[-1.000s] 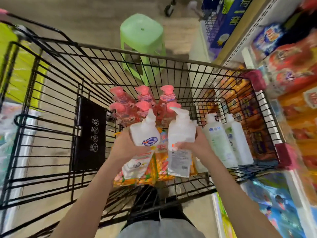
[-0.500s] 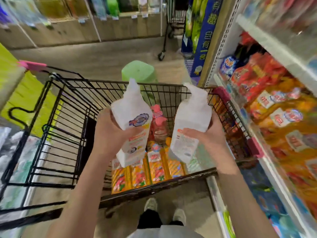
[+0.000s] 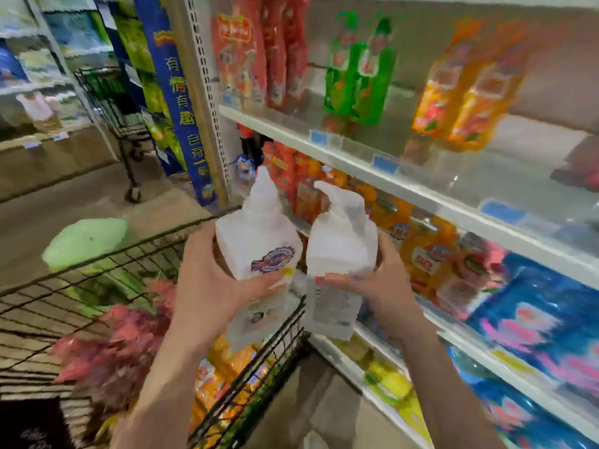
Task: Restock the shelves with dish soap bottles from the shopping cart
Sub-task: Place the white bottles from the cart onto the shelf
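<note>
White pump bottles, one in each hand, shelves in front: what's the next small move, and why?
Probably lift the right-hand bottle toward the bare stretch of the upper shelf, right of the orange bottles. The right hand grips it and the left hand grips the logo bottle, both above the cart rim, and that stretch looks open.

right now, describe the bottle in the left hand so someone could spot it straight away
Start at the black wire shopping cart at lower left; above its right edge two white pump bottles are held side by side. Yours is the left bottle, gripped by the left hand. Unlike the right bottle in the right hand, it shows a round blue-and-red emblem.
</note>
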`<state>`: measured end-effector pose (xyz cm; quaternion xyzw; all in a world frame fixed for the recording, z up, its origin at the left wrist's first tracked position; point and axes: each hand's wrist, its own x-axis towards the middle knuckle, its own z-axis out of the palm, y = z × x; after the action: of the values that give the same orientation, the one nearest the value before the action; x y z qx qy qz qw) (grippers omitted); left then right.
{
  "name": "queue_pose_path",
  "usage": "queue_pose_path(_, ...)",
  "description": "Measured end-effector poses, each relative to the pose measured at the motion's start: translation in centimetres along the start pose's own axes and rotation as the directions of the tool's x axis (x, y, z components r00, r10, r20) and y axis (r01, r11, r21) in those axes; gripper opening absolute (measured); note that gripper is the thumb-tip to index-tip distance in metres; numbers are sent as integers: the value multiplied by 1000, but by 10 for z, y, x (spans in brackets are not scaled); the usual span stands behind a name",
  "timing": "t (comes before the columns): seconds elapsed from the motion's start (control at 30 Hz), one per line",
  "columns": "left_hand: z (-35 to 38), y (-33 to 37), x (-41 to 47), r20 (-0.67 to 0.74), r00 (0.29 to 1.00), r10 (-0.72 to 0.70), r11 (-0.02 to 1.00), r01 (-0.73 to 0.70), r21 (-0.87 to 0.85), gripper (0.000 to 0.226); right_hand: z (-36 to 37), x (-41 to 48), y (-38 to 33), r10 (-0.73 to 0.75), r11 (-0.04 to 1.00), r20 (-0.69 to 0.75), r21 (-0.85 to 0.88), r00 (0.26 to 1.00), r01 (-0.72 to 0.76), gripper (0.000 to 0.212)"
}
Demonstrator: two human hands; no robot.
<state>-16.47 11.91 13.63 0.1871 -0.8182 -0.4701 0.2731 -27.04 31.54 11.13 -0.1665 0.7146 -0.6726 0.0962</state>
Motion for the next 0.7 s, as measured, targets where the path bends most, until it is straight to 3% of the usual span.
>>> queue_pose_path(0.17,60,9,-16,336,933,132,990,-109,-85,91,-58,-75,12,28,993,-331,-96,943,-64,105)
queue_pose_path(0.27,105,16,-45,500,853,150,987,-98,-128,83,-90,-129,27,80,982,-507,-105,858,-154,91)
queue_pose_path(0.37,148,25,-80,661,735,151,984,-51,-169,78,-116,-186,46,136,971,-662,-60,737,-233,90)
queue_pose_path(0.6,223,54,-163,853,469,228,973,-124,-192,76,-164,-296,71,142,957,-876,3,461,-289,71)
queue_pose_path(0.7,249,73,-194,877,383,291,952,-203,-228,76,-192,-327,71,129,966,-907,24,401,-258,66)
